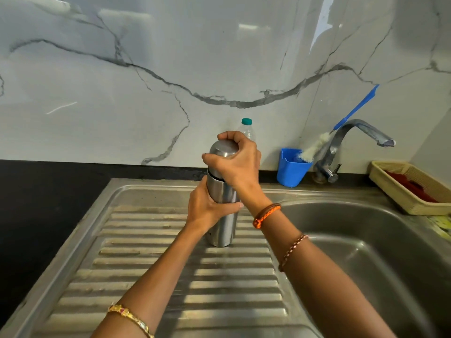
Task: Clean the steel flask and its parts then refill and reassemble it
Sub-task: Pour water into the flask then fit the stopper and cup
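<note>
the steel flask (223, 203) is stood upright on the ribbed drainboard (170, 276), gripped round its middle by the left hand (207, 208), while its cap (223, 148) is clamped by the right hand (234, 159). if it's twisted too hard, the base could be skidded off a ridge and tipped toward the sink basin (366, 252).

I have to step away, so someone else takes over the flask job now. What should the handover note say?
Left hand grips the flask body; right hand grips its cap.
Flask stands upright on the drainboard, cap on, a dark gap under it.
Bottle brush sits in the blue cup by the tap.
Cannot tell whether cleaning is finished or not begun; check inside before going on.
</note>
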